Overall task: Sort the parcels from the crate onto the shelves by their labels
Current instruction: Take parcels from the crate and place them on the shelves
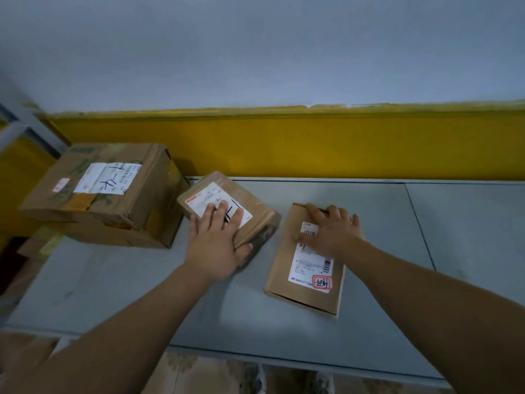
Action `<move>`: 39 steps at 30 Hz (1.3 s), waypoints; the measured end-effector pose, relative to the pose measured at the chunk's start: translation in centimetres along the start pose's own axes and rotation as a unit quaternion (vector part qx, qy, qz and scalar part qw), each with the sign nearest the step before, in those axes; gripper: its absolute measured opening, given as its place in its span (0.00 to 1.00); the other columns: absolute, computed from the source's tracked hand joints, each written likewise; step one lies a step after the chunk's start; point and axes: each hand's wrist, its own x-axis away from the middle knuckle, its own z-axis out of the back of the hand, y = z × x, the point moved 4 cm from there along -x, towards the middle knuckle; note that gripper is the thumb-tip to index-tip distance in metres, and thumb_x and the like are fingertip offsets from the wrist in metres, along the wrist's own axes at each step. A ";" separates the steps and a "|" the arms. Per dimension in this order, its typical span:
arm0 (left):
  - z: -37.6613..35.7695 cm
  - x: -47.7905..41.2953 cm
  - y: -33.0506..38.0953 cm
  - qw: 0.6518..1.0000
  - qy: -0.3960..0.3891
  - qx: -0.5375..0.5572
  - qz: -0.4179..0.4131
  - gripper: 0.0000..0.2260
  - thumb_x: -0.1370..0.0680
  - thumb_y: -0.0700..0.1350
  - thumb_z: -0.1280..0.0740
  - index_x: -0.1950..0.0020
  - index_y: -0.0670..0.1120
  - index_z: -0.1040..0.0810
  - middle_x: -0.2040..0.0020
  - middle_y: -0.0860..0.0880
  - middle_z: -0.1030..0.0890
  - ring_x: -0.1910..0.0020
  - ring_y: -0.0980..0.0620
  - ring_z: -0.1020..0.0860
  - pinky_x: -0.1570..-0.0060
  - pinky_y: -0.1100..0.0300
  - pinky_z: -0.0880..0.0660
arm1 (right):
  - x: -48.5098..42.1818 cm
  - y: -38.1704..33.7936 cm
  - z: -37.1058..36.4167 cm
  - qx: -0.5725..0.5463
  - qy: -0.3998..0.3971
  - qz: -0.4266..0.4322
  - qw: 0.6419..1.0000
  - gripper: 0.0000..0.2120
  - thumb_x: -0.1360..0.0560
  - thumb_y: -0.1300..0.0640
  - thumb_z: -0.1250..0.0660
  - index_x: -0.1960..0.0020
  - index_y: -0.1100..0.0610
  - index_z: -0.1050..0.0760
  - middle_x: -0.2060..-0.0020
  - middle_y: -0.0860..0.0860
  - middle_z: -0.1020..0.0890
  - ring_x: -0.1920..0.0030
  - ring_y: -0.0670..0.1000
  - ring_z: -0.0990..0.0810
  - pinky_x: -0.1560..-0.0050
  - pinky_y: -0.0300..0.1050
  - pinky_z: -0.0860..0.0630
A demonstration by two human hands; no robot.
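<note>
Three cardboard parcels lie on a grey shelf top (369, 223). A large box (93, 200) with a white label sits at the far left. Beside it is a small taped parcel (250, 209), and my left hand (218, 240) lies on its label with the thumb hooked round its near edge. To the right lies a flat brown parcel (301, 280) with a white label and a red stamp. My right hand (329, 231) presses flat on its far half, fingers spread. The crate is not visible.
A yellow band (284, 143) runs along the wall right behind the shelf top. A grey metal shelf frame (22, 129) stands at the far left. More cardboard (25, 348) shows below the shelf's near left edge, and tiled floor lies beneath.
</note>
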 end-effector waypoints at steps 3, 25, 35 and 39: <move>0.5 -0.2 2.0 0.999 -0.013 -0.012 0.035 0.34 0.21 0.66 0.52 0.21 0.53 0.57 0.20 0.45 0.58 0.22 0.40 0.58 0.27 0.35 0.54 | 1.8 1.1 -0.7 -0.038 0.019 -0.047 0.998 0.42 0.28 0.24 0.47 0.21 0.40 0.57 0.26 0.56 0.41 0.25 0.60 0.43 0.26 0.63 0.47; 1.8 -2.6 7.9 0.999 -0.011 0.034 0.034 0.31 0.20 0.66 0.51 0.21 0.58 0.56 0.20 0.47 0.57 0.23 0.35 0.55 0.28 0.35 0.53 | 10.7 7.7 -3.8 -0.180 0.064 -0.220 0.956 0.37 0.24 0.29 0.47 0.21 0.44 0.54 0.29 0.55 0.34 0.29 0.58 0.36 0.32 0.58 0.36; 0.9 2.1 8.4 0.972 0.162 0.138 -0.097 0.25 0.23 0.56 0.39 0.27 0.49 0.31 0.24 0.43 0.39 0.24 0.40 0.44 0.27 0.41 0.45 | 11.6 8.9 -4.2 -0.224 0.074 -0.189 0.953 0.35 0.22 0.35 0.45 0.21 0.46 0.54 0.29 0.55 0.34 0.29 0.57 0.37 0.32 0.57 0.36; -2.7 4.0 11.3 0.974 0.013 0.195 -0.118 0.28 0.24 0.60 0.40 0.25 0.51 0.35 0.25 0.49 0.37 0.26 0.46 0.41 0.29 0.51 0.41 | 12.3 9.3 -4.2 -0.289 0.086 -0.158 0.940 0.39 0.22 0.39 0.38 0.20 0.51 0.53 0.27 0.55 0.36 0.27 0.57 0.39 0.29 0.56 0.38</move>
